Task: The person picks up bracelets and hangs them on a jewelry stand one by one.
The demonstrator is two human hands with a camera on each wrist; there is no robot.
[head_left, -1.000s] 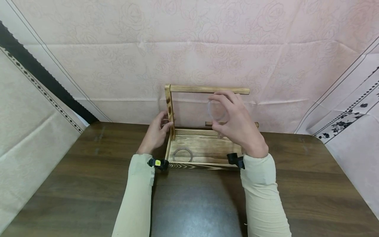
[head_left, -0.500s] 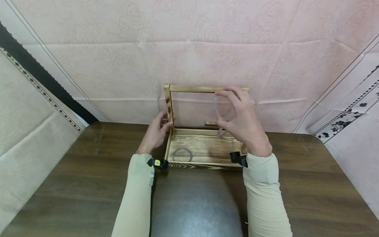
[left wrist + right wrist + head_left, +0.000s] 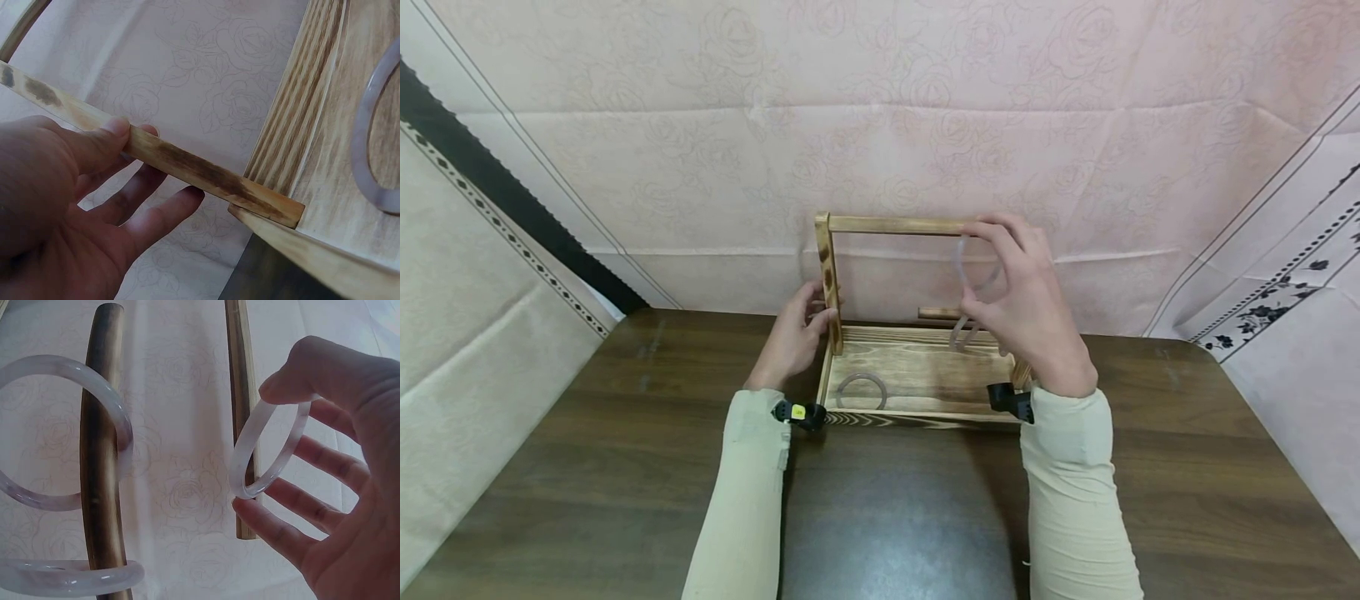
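Note:
My left hand (image 3: 793, 337) grips the upright post (image 3: 829, 275) of a wooden stand, thumb on one side and fingers on the other. From the post's top runs an upper bar (image 3: 895, 225). My right hand (image 3: 1026, 292) pinches a pale translucent bangle (image 3: 249, 447) between thumb and fingertips, close to that bar's free end. Bangle and bar overlap in the right wrist view; whether it encircles the bar I cannot tell. Two more bangles hang around the lower rod (image 3: 100, 487). Another bangle (image 3: 364, 144) lies in the stand's tray (image 3: 917, 362), at its left.
The stand sits at the back of a brown wooden table (image 3: 902, 508). Behind it rises a pink rose-patterned cloth (image 3: 880, 142). Black wrist cameras are strapped to both sleeves, the right camera (image 3: 1009, 402) hanging over the tray's right front corner.
My right hand has moved rightward along the upper bar with the bangle, uncovering more of the bangles on the lower rod. The left hand stays on the post.

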